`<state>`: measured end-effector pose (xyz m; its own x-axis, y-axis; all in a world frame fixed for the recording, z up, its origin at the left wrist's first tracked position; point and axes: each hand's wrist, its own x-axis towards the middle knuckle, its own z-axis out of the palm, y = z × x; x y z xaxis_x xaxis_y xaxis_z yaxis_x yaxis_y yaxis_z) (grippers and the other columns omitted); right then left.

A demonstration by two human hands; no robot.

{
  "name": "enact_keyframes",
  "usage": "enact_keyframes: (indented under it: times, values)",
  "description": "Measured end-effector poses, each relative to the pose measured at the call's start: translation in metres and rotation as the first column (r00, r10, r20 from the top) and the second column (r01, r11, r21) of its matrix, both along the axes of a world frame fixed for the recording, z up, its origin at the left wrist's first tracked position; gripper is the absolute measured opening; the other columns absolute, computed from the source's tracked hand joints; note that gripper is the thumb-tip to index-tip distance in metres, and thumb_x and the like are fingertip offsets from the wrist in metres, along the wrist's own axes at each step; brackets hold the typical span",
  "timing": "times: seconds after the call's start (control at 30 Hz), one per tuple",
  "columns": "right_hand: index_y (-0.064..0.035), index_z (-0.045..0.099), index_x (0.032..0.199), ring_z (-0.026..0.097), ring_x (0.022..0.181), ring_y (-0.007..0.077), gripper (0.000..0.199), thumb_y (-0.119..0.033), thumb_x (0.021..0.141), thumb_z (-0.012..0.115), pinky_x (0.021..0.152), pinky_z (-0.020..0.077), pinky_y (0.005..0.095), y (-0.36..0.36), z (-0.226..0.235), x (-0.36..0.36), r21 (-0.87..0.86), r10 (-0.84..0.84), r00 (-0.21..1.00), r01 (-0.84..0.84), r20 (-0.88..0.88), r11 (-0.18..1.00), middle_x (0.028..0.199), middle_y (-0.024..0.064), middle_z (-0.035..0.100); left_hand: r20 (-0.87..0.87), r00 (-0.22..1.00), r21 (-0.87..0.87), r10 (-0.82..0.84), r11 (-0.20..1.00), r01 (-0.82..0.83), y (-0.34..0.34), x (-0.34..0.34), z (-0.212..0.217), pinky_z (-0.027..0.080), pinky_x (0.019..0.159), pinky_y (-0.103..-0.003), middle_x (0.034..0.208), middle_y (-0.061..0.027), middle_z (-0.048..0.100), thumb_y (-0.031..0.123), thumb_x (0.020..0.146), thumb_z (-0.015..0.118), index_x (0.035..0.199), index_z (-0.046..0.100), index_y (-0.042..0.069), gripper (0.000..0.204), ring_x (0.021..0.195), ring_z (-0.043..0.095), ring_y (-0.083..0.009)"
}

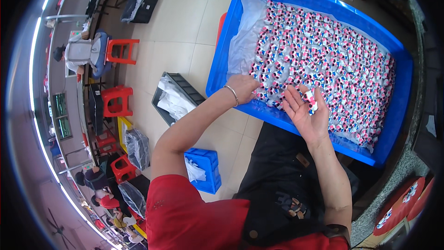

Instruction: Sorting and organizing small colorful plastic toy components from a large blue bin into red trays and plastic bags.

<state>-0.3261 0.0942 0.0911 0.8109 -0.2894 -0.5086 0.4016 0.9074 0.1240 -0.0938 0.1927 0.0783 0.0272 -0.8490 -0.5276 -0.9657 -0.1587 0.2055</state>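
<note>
The left hand (pixel 244 88) rests palm-down in the large blue plastic crate (pixel 401 106), fingers curled into the heap of small pink-and-white figurines (pixel 323 60); what they grip I cannot tell. The right hand (pixel 304 111) lies open, palm up, cradling 1 figurine (pixel 309 97). The pieces look light, hard and smooth; pinch each by its body. Far too many to count.

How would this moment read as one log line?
left hand: reaching into figurines | right hand: palm up, holding figurine | blue tray: full
</note>
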Motion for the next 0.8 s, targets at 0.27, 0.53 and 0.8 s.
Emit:
enact_keyframes:
  times: [0.27, 0.53, 0.8]
  values:
    - [-0.0067, 0.059, 0.11, 0.054, 0.118, 0.0303, 0.041, -0.043, 0.095, 0.05, 0.102, 0.0419, 0.0456, 0.004, -0.002, -0.007, 0.007, 0.004, 0.999, -0.004, 0.043, 1.0, 0.125, 0.0196, 0.057, 0.076, 0.991, 0.16, 0.109, 0.98, -0.12, -0.012, -0.007, 0.02, 0.052, 0.076, -0.042, 0.093, -0.0128, 0.068, 0.013, 0.075, 0.062, 0.093, 0.067, 0.013, 0.019, 0.091, 0.065, -0.0302]
    - [-0.006, 0.053, 0.121, 0.048, 0.123, 0.0311, 0.046, -0.044, 0.096, 0.048, 0.105, 0.0373, 0.0464, -0.001, 0.003, -0.002, 0.016, 0.023, 0.996, -0.025, 0.085, 1.0, 0.131, 0.0204, 0.052, 0.145, 0.989, 0.209, 0.034, 0.976, -0.064, -0.011, 0.01, 0.034, 0.051, 0.073, -0.041, 0.09, -0.0099, 0.068, 0.028, 0.075, 0.071, 0.096, 0.066, 0.015, 0.025, 0.088, 0.065, -0.0285]
    - [-0.0062, 0.044, 0.13, 0.046, 0.126, 0.0332, 0.049, -0.043, 0.098, 0.041, 0.106, 0.0356, 0.0492, 0.006, -0.002, 0.013, 0.058, 0.09, 0.982, -0.1, 0.164, 0.993, 0.137, 0.0195, 0.046, -0.423, 0.864, -0.706, -0.274, 0.697, -0.125, -0.046, -0.052, 0.054, 0.05, 0.073, -0.036, 0.091, -0.0077, 0.064, 0.01, 0.079, 0.066, 0.107, 0.065, 0.011, 0.028, 0.085, 0.062, -0.0271]
